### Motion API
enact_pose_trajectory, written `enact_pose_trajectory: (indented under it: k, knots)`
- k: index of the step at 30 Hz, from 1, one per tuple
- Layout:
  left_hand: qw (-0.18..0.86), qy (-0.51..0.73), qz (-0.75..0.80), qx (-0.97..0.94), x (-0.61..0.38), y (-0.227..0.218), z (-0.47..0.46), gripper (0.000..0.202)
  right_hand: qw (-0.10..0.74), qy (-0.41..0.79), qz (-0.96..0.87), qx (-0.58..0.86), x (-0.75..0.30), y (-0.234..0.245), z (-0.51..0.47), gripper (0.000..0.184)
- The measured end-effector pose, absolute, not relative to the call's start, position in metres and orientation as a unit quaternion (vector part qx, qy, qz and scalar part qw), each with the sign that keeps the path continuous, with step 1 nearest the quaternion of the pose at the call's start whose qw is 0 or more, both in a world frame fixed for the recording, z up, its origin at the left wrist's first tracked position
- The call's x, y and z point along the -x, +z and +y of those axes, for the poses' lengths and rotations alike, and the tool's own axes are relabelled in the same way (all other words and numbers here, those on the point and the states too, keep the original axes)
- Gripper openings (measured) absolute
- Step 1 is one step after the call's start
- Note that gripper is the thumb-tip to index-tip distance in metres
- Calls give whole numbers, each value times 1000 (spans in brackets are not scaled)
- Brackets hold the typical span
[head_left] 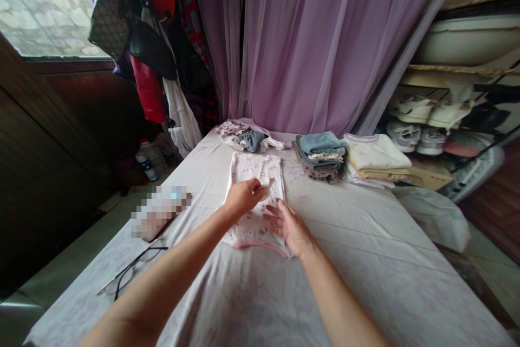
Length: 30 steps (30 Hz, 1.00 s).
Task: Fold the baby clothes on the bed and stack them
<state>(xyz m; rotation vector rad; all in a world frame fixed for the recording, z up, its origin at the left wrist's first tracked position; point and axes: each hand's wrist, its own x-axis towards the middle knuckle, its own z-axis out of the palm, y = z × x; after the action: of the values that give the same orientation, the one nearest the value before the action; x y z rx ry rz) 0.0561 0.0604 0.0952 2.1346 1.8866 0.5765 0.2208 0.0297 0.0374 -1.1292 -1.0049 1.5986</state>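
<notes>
A small white shirt (248, 228) with a faint print and a pink neckband lies flat on the cloth-covered table, its neckband toward me. My left hand (245, 195) is over its middle, fingers closed on a bit of the shirt's pale fabric, which sticks up past the fingertips. Beside it, my right hand (291, 226) is open at the shirt's right edge, fingers spread over the print. Whether its fingertips press on the fabric I cannot tell.
Behind the shirt lies a loose heap of clothes (252, 140). Folded piles of blue-grey clothes (319, 151) and light clothes (376, 153) stand at the back right. Glasses (132, 267) and a blurred-out phone-like object (160, 214) lie left. A purple curtain (300, 44) hangs behind.
</notes>
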Motion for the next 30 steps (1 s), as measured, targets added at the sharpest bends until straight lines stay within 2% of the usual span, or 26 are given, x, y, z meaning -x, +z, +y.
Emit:
enact_pose_trajectory:
  k: [4, 7, 10, 12, 16, 19, 22, 26, 29, 30]
  knots:
    - [209, 203, 582, -759, -68, 86, 62, 30, 458, 679, -313, 481, -208, 38, 55, 27]
    - [206, 216, 612, -732, -50, 86, 77, 33, 467, 648, -292, 526, -210, 35, 64, 17]
    - [119, 200, 701, -674, -17, 86, 106, 28, 465, 628, -317, 538, -213, 32, 64, 20]
    - [89, 163, 760, -622, 6, 83, 130, 37, 451, 610, -363, 541, -216, 32, 62, 25]
    - [120, 64, 809, -572, 35, 74, 175, 59, 472, 584, -455, 479, -226, 37, 58, 30]
    - [146, 28, 807, -572, 39, 70, 197, 48, 509, 616, -434, 416, -244, 43, 60, 20]
    - [149, 36, 793, -590, 31, 70, 208, 36, 506, 676, -392, 366, -274, 43, 63, 14]
    - [137, 69, 772, -616, 5, 71, 212, 44, 508, 713, -354, 330, -318, 35, 62, 19]
    - [138, 85, 755, -636, -19, 67, 213, 48, 484, 736, -373, 290, -336, 35, 58, 15]
    - [141, 88, 750, -640, -26, 65, 214, 49, 477, 739, -389, 274, -338, 36, 57, 20]
